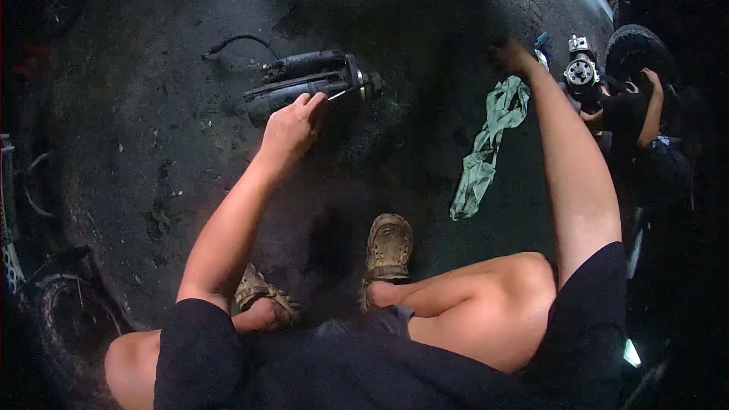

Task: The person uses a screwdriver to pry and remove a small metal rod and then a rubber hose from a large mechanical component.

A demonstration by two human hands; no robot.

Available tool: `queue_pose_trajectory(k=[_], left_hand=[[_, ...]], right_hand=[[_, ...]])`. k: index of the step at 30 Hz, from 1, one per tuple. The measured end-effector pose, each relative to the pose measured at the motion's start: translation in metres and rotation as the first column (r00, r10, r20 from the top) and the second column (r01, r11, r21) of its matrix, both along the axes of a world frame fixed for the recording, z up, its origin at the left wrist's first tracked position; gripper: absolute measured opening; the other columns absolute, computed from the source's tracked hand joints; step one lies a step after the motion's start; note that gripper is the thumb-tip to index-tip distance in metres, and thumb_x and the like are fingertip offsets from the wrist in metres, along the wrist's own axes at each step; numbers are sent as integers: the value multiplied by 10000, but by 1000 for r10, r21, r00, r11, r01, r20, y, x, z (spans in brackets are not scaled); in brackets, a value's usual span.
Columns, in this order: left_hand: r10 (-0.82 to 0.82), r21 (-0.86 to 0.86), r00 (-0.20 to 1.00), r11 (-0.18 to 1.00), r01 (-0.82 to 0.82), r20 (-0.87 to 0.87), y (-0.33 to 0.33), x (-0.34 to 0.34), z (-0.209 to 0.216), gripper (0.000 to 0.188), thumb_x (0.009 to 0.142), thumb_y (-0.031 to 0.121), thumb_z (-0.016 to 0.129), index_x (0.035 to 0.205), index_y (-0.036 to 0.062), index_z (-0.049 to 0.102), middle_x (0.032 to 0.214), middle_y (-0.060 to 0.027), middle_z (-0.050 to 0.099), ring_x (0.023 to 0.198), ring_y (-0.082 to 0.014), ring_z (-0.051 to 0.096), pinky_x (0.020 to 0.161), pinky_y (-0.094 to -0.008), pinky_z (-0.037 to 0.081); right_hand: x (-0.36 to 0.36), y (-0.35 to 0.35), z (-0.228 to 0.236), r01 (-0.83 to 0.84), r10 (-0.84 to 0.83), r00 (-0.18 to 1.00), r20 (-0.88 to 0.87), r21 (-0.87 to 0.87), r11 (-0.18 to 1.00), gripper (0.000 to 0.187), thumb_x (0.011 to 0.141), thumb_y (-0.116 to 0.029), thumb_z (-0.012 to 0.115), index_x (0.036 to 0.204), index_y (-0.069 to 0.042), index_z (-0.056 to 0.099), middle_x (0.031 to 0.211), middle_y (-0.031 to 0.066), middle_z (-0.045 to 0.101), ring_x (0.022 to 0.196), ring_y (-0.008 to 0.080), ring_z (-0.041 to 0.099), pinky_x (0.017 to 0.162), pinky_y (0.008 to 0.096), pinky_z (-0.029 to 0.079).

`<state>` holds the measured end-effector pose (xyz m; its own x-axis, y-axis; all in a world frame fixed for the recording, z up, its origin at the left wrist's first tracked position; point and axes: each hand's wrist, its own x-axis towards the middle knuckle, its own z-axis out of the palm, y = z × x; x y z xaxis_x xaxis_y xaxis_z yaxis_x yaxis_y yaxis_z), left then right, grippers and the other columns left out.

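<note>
A starter motor, dark and grimy with two cylinders side by side, lies on the floor ahead of me. Its nose points right, and a black cable curls from its far left side. My left hand is closed on a slim, bright metal tool, whose far end reaches the motor's front housing; its kind is unclear. Off to the right, my right hand is stretched out low over the floor beside a crumpled pale green cloth. Deep shadow hides its fingers and anything in them.
To the far right a person in dark clothes works by a metal part with a pulley wheel and a tyre. A small blue object lies past my right hand. A wheel stands at lower left.
</note>
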<state>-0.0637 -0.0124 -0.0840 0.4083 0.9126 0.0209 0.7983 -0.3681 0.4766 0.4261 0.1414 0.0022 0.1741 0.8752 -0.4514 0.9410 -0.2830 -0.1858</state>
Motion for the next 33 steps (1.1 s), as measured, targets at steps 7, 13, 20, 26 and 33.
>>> queue_pose_trajectory(k=[7,13,20,26,33], left_hand=[[-88,-177,994,981,76,-58,-15,-18,-24,438,906,146,616,1337,152,544,1190,-150,643,1027,-388,665,864,-489,549],[73,-166,966,986,-31,250,1,-9,-11,264,999,233,572,1209,78,609,1066,-201,679,1004,-418,656,824,-480,523],[232,-412,947,902,-125,221,12,0,-1,335,1024,338,569,1111,19,616,910,-269,660,840,-467,623,745,-470,487],[336,-496,687,868,40,644,18,15,5,299,1042,305,454,1075,61,624,896,-54,591,737,-185,581,632,-348,447],[633,-617,121,663,424,765,46,50,100,334,1087,336,406,1203,108,621,882,3,580,773,-89,535,708,-256,437]], right_hand=[[-5,-1,7,-162,162,987,14,177,971,405,960,-342,653,1185,-7,693,974,178,737,808,262,671,725,417,549],[17,-3,-1,-119,109,991,77,133,984,397,981,-328,618,1231,-22,666,1025,150,725,872,260,681,713,415,568],[33,4,-12,23,-20,999,-31,120,993,386,987,-296,609,1264,-32,659,989,136,731,839,246,681,651,398,544],[23,6,-4,-184,110,962,250,296,937,494,995,-366,584,1332,-6,613,1059,151,740,886,270,693,750,411,550],[-4,77,187,425,30,656,-754,401,812,722,907,-265,745,1555,-229,428,1522,183,491,1336,286,536,981,565,517]])
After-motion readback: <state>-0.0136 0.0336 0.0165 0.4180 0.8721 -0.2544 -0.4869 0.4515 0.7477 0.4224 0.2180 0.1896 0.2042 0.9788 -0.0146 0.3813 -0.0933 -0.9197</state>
